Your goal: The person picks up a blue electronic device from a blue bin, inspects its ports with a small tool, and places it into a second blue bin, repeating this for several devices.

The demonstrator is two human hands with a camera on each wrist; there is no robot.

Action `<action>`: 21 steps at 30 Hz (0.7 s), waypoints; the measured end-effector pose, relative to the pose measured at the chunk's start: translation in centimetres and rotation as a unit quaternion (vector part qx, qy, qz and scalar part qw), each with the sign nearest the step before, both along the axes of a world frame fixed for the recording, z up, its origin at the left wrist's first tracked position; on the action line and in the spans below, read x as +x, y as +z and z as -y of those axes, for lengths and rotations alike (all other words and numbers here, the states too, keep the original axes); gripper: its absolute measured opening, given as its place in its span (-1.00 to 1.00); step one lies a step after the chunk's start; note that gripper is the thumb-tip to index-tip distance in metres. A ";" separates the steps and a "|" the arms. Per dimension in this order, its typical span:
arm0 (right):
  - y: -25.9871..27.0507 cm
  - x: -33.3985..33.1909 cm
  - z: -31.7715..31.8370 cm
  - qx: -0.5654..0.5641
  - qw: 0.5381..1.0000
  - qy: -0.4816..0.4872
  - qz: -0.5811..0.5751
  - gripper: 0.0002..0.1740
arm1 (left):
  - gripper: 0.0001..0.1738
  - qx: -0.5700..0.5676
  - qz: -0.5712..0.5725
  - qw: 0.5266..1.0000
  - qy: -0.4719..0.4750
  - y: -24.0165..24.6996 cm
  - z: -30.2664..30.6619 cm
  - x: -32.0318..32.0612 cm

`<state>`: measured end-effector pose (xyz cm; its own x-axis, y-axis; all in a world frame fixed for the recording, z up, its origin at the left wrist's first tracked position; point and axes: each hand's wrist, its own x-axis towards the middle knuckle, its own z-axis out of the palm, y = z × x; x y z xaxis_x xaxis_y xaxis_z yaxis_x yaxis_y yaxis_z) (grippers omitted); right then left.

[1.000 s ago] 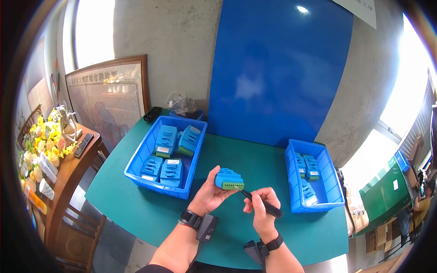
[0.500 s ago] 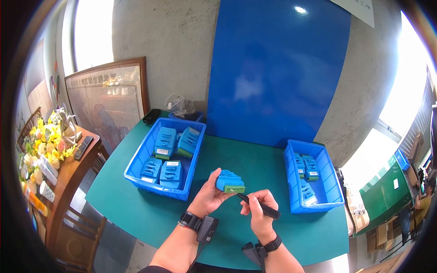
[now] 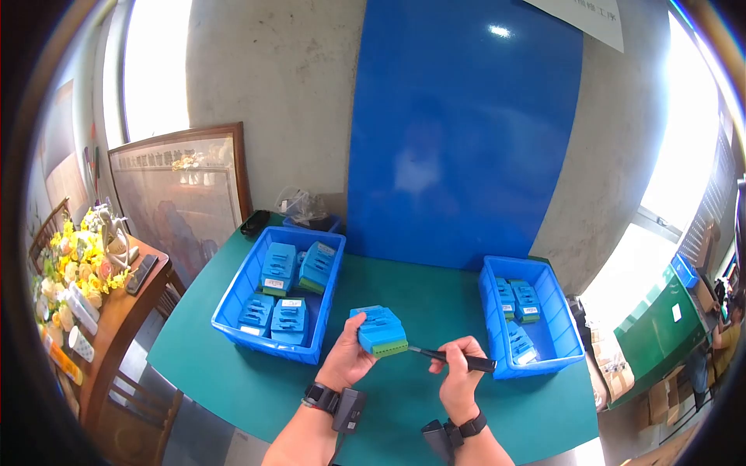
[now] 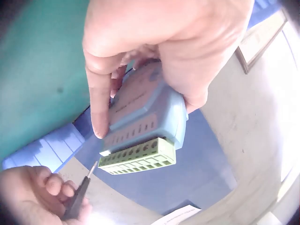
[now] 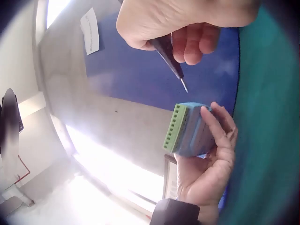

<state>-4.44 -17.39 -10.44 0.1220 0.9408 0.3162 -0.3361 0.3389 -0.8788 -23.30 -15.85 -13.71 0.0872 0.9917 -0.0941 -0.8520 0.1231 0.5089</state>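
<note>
The left hand (image 3: 346,359) grips a blue module (image 3: 378,330) by its sides above the green table. A green terminal strip (image 4: 138,157) with a row of screw holes runs along the module's edge in the left wrist view. In the right hand (image 3: 460,378) is a black-handled screwdriver (image 3: 470,362), pinched between thumb and fingers. Its thin metal tip points at the end of the strip; in the right wrist view the screwdriver (image 5: 168,56) has its tip a little apart from the module (image 5: 194,131).
A blue bin (image 3: 225,314) with several modules stands left on the table (image 3: 194,373); another bin (image 3: 573,353) with modules stands right. Behind are a blue panel (image 3: 458,140) and a small bin with a plastic bag (image 3: 307,208). Flowers (image 3: 78,260) are on a wooden table.
The screwdriver tip has drawn off the terminal strip to the right, and its handle lies flatter. The left hand has tilted the module. The head view has shifted, so the bins appear lower.
</note>
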 end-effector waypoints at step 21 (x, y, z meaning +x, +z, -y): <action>-2.1 -1.2 -0.9 -0.018 0.998 0.055 0.003 -0.64 | -0.48 0.049 -0.166 0.984 -0.040 1.6 1.1 1.2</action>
<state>-5.66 -16.53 -12.57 0.0158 0.9593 0.2820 -0.3640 0.2682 -0.8919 -22.09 -16.93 -12.13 0.1458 0.9887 -0.0348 -0.6265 0.1195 0.7702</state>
